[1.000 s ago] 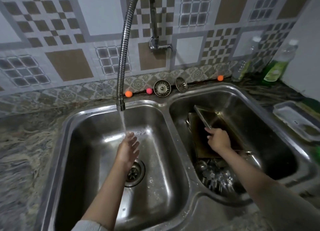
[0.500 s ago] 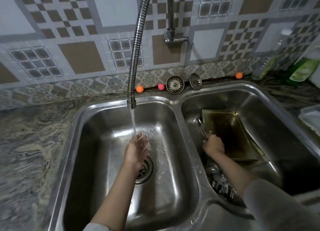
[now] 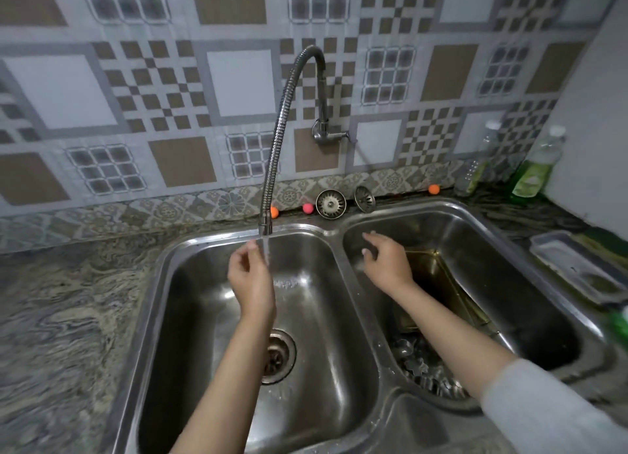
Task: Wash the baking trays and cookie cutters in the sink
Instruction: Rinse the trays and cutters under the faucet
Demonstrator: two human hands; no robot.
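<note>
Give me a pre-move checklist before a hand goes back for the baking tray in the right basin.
1. Water running from the faucet: ok.
2. Left hand free, beside the stream: ok.
3. Right hand free, raised over the right basin, fingers relaxed: ok.
4. Baking tray within reach below the right hand: ok.
5. Cookie cutters lying in the right basin, near end: ok.
6. Left basin drain unplugged: ok, strainers sit on the ledge.

One head-worn wide-angle view, looking forward and steeply down, close over the double sink [image 3: 339, 231] filling the lower frame, tiled wall [image 3: 238, 83] across the top.
</note>
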